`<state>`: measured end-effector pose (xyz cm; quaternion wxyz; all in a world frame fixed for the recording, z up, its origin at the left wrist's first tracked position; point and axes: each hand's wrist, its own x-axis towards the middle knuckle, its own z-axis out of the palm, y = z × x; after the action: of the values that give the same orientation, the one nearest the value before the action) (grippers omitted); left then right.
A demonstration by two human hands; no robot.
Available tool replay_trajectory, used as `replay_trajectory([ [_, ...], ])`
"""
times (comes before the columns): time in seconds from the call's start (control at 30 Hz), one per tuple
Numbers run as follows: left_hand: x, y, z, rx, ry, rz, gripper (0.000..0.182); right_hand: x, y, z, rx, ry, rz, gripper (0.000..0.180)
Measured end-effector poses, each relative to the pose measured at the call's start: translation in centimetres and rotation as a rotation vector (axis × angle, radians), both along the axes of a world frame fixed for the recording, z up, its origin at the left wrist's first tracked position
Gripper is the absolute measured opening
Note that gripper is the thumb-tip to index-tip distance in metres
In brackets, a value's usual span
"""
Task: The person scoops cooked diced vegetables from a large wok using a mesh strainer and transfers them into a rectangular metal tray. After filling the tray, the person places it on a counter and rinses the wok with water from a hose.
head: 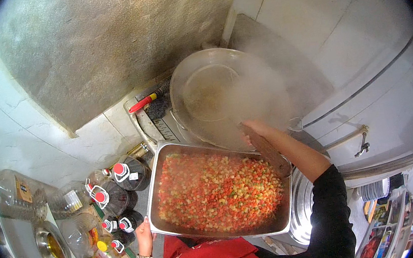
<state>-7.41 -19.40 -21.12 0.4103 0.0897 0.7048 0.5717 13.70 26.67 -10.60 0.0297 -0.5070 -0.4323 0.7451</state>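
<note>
A rectangular stainless steel pan (pixel 224 234) lies before me, filled with diced orange, pale and green vegetables (pixel 221 192). My left hand (pixel 144 232) grips its lower left corner. Above the pan's right side, my right hand (pixel 255 131) holds a long brown tool (pixel 266 149), perhaps a wooden paddle, whose broad lower end reaches the pan's right rim; its exact kind is unclear. Just beyond is a large round wok-like vessel (pixel 211 90) holding cloudy liquid, with steam hiding its right part.
Several bottles of dark liquid (pixel 132 172) stand at the left, near a metal bowl of yellow liquid (pixel 52 248). A red-handled tool (pixel 143 102) lies beside the vessel. A wall tap (pixel 363 145) and a shelf with stacked plates (pixel 376 190) are at the right.
</note>
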Motion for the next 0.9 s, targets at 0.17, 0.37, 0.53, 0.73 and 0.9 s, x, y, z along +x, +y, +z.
replay_trajectory([
  [0.17,-0.2,-0.1,-0.1,0.004,-0.021,-0.023,0.042,0.0,-0.7,1.3,-0.665,0.377,-0.189,0.045],
  [0.37,-0.4,-0.1,-0.3,0.029,-0.017,-0.006,0.044,3.1,2.4,1.4,-0.459,0.430,-0.036,0.054],
  [0.53,-0.3,-0.2,-0.2,0.019,0.015,-0.026,0.043,6.5,9.6,-0.5,0.392,-0.017,-0.046,0.054],
  [0.73,0.0,-0.1,0.3,-0.020,0.027,-0.013,0.044,7.4,16.5,-1.5,1.085,-0.769,0.107,0.045],
  [0.9,0.1,-0.2,-0.1,-0.029,0.010,0.017,0.044,5.7,15.0,-1.3,1.189,-1.007,0.488,0.037],
])
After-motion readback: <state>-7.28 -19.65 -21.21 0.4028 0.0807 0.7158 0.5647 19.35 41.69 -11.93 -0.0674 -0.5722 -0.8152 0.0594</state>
